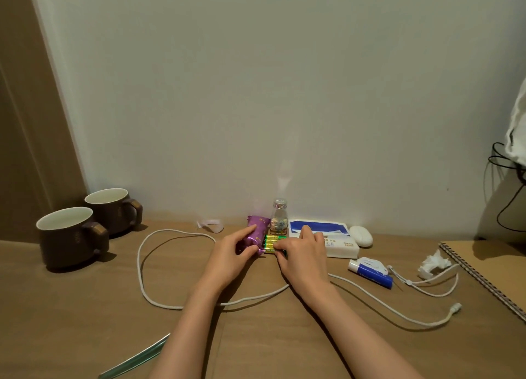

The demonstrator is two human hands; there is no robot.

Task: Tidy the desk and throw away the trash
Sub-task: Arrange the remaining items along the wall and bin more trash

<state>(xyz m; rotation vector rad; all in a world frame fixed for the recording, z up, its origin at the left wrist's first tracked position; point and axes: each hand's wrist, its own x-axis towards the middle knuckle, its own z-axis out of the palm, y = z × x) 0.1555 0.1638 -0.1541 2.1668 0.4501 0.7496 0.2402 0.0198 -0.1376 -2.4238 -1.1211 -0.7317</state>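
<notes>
My left hand (232, 254) grips a purple snack wrapper (257, 230) lying near the back wall of the brown desk (256, 336). Right beside it, my right hand (301, 255) pinches a pack of green-and-yellow batteries (271, 241) with thumb and fingertips. A small clear bottle with a silver cap (279, 217) stands just behind the batteries. A crumpled white tissue (432, 264) lies to the right, and a scrap of white paper (211, 225) lies left of the wrapper.
Two brown mugs (68, 236) (113, 207) stand at the left. A white cable (170, 264) loops across the desk. A tissue pack (327, 236), a white oval case (361, 235), a blue-and-white tube (371, 273) and a spiral notebook (489, 270) lie to the right.
</notes>
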